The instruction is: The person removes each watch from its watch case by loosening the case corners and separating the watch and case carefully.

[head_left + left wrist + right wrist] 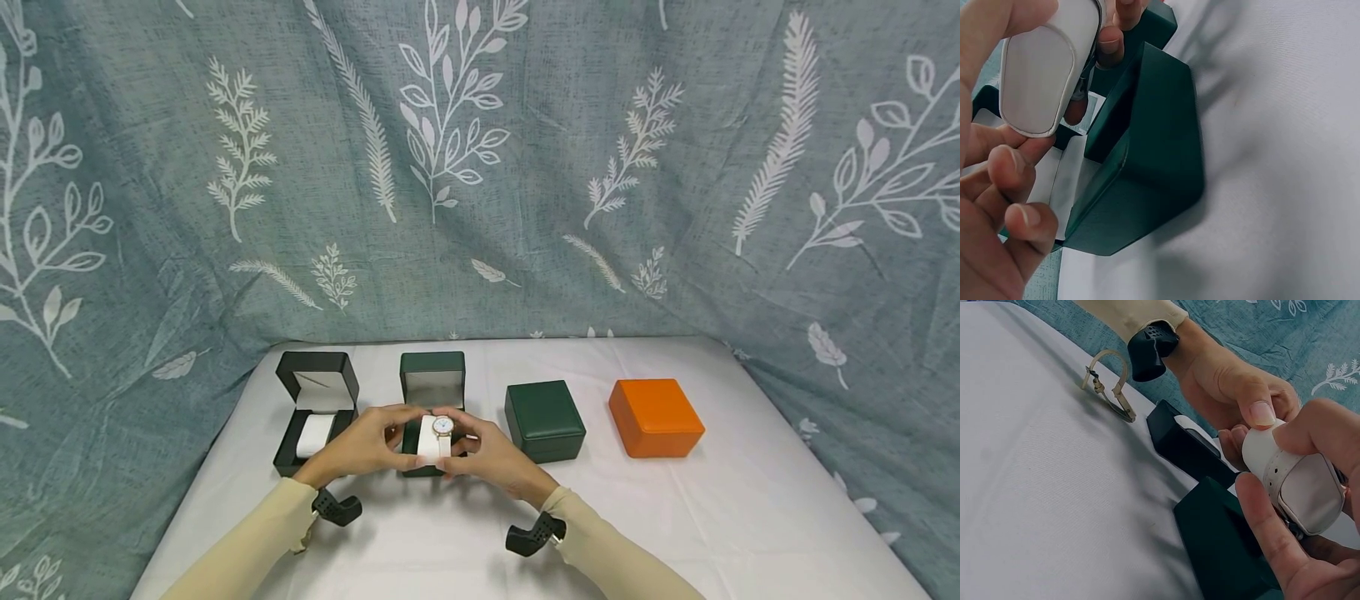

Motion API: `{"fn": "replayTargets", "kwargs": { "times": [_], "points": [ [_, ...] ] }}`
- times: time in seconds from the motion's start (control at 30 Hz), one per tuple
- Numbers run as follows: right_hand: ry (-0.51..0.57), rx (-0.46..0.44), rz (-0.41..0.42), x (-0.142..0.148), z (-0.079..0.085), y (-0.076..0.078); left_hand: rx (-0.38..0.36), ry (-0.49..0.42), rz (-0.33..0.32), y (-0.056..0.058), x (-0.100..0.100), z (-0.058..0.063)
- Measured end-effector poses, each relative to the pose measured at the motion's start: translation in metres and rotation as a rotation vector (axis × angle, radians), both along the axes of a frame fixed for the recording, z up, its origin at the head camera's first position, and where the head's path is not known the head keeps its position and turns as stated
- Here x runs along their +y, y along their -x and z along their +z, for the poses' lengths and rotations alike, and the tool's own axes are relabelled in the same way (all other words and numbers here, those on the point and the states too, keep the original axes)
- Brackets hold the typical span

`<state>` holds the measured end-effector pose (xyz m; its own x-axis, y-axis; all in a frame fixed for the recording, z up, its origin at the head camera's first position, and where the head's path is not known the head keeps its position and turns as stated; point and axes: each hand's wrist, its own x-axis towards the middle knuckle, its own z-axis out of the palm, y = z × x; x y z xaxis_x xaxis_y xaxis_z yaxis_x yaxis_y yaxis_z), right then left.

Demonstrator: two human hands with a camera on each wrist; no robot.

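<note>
Both hands hold a white watch cushion above the open green watch box [432,363]. A wristwatch [443,426] with a round white dial and pale strap is wrapped round the cushion [427,442], towards its right end. My left hand [367,442] pinches the cushion's left end between thumb and fingers. On the other end, my right hand [495,457] grips with its thumb at the strap [1272,476]. The cushion's flat end face [1038,81] shows in the left wrist view. Hands and cushion hide much of the box's inside.
An open black watch box [318,363] with a white cushion [315,435] stands at left. Right of the hands are a closed green box [544,419] and a closed orange box [656,417]. All stand on a white cloth [720,517] before a patterned curtain [540,250].
</note>
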<state>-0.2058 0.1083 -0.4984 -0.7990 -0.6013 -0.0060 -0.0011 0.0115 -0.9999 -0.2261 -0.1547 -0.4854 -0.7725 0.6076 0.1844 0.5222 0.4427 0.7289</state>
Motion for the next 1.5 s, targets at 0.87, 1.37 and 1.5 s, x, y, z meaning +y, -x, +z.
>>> {"fn": "replayTargets", "kwargs": {
  "times": [0.87, 1.37, 1.5],
  "points": [
    [0.074, -0.064, 0.024, 0.011, 0.001, 0.001, -0.05, -0.012, -0.019, 0.002, -0.012, 0.008],
    [0.004, -0.026, -0.022, 0.02, -0.001, -0.005, -0.011, 0.004, 0.043, 0.008, -0.021, 0.001],
    [-0.011, -0.022, -0.014, 0.019, -0.002, -0.008, 0.01, 0.003, 0.071, 0.009, -0.02, -0.002]
  ]
}}
